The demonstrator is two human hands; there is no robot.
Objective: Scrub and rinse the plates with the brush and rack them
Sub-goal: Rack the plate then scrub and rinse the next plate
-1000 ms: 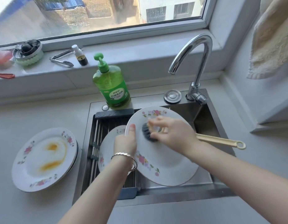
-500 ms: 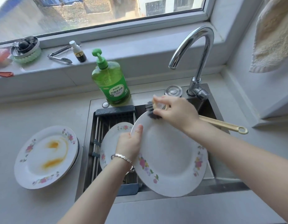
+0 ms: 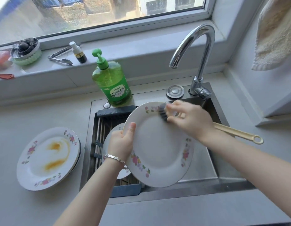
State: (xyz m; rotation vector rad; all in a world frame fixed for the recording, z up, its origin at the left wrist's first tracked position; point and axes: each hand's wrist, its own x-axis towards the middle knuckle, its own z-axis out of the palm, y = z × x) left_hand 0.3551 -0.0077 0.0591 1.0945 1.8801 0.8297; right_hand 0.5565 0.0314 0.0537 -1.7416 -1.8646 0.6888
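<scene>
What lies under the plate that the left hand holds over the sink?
A second flowered plate lies on the rack below the held plate. Only its left part shows; the rest is covered, as is much of the rack.

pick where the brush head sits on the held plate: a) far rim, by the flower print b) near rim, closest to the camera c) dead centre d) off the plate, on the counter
a: the brush bristles press on the far rim of the plate, right beside the flower print. The right hand grips the brush and the left hand holds the plate's left edge.
</scene>
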